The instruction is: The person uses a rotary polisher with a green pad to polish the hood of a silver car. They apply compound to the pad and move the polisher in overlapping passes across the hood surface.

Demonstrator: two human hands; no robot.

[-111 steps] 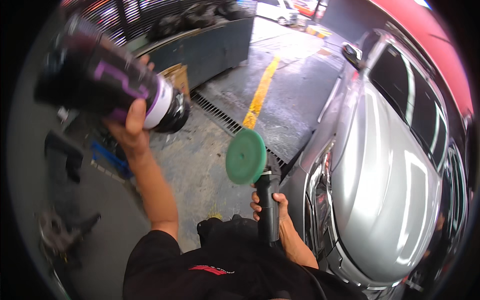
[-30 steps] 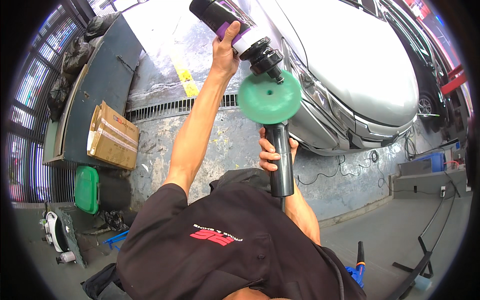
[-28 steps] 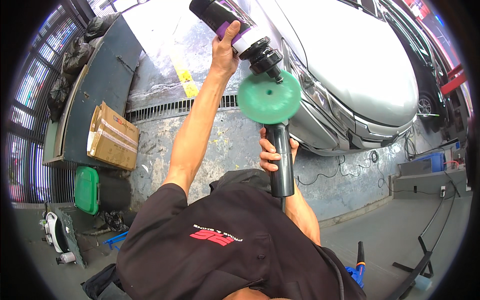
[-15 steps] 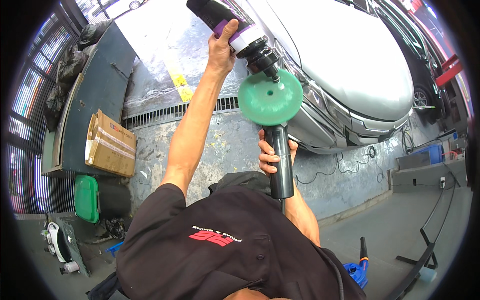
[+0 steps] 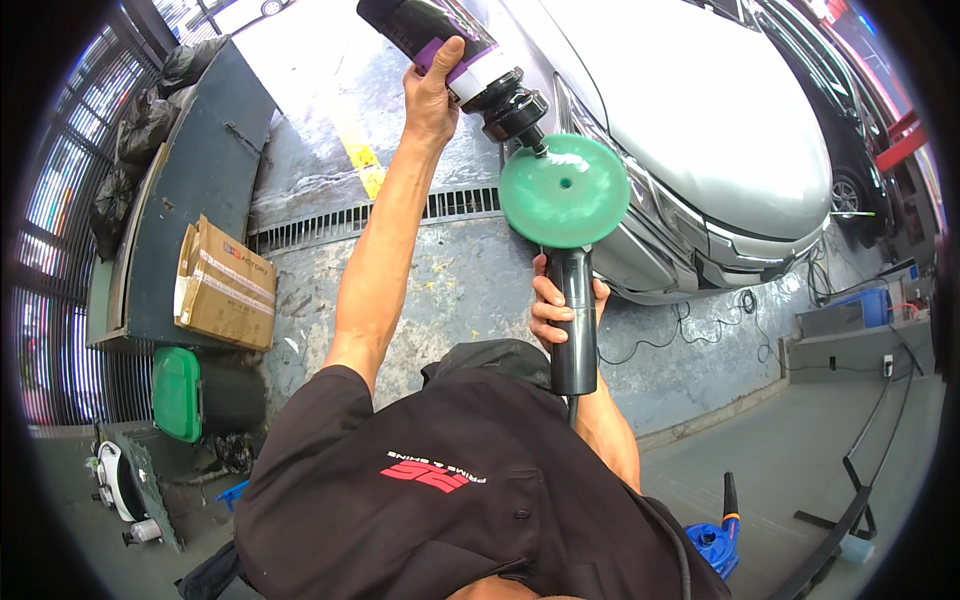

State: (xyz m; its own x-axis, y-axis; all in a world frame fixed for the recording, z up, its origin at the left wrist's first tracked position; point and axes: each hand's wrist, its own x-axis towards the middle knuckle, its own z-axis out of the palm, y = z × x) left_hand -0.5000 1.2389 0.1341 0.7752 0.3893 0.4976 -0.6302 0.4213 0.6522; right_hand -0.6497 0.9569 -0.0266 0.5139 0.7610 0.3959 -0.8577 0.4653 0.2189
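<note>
My left hand [image 5: 432, 98] is closed round a black and purple squeeze bottle [image 5: 480, 76], thumb on top. The bottle is tilted down, its black nozzle at the upper left edge of a round green foam polishing pad [image 5: 566, 210]. Whitish wet streaks show on the pad near the nozzle. Below it, my right hand [image 5: 552, 312] grips the black body of the polisher [image 5: 574, 345], which holds the pad face up. The fingers wrap the body from the left, and a cord runs down from its end.
A silver car [image 5: 710, 120] stands close on the right, with cables [image 5: 680, 325] on the floor by its front. At left are a grey cabinet [image 5: 195, 190], a cardboard box [image 5: 228, 290] and a green-lidded bin [image 5: 177, 395]. A blue blower [image 5: 712, 545] sits at lower right.
The polisher and pad have shifted right, while the bottle has moved slightly left. Its nozzle is now at the pad's upper left edge, and a white streak shows along the pad's upper part.
</note>
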